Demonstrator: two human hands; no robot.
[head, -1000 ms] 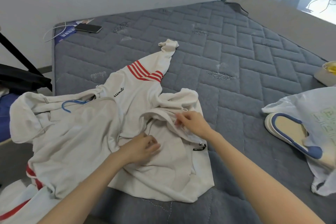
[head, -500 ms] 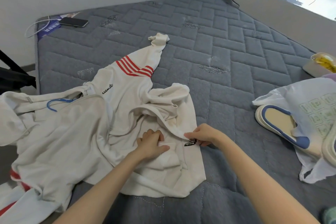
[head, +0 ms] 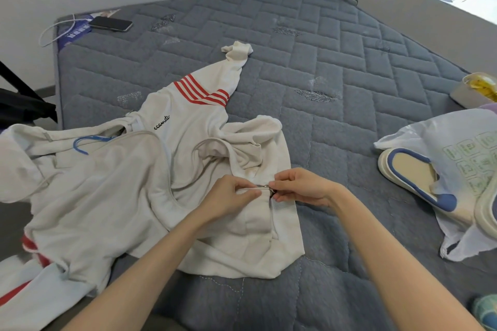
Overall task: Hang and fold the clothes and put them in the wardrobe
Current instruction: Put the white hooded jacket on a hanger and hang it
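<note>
Grey quilted mattress (head: 349, 142) is carrying a white hoodie (head: 188, 115), lying unfolded near a blue hanger (head: 86, 142). The left hand (head: 228, 196) and right hand (head: 304, 188) are both pinching its zip (head: 266, 187), fingers clamped, probably fastening it; next comes a steady pull along the zip. Over right, a plastic bag (head: 443, 137) is holding slippers (head: 408, 172).

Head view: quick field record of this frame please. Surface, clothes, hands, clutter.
surface: grey quilted mattress
clothes: cream garment lying crumpled, overlapping a red-striped white top; blue hanger inside a hooded piece at left
hands: left hand pinches the cream garment's front edge; right hand pinches a small zip pull right beside it
clutter: phone at the far corner; slipper partly inside a plastic bag on the right
stage: nothing folded yet
</note>
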